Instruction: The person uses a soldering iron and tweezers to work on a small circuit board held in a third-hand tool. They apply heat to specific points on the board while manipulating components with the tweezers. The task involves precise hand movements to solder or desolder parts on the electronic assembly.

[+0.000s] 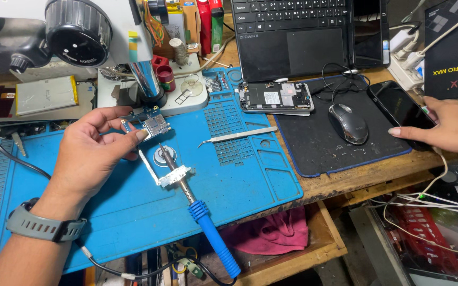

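Observation:
My left hand (88, 153) pinches a small phone circuit board (153, 126) between thumb and fingers, above the blue silicone work mat (133, 206). A grey watch sits on that wrist. Just below the board, a soldering iron with a blue handle (208, 225) rests on the mat, its tip lying across a small metal holder (175, 177). At the far right, my right hand (449, 130) rests on a black smartphone (401, 111) that lies on a dark mouse pad (319, 143); the fingers lie over the phone's right edge.
A microscope (88, 32) stands at the back left. Metal tweezers (237, 136) lie on the mat. An opened phone (275, 97), a grey mouse (348, 123) and a laptop (292, 34) sit behind. White cables (425, 201) hang over the table's right edge.

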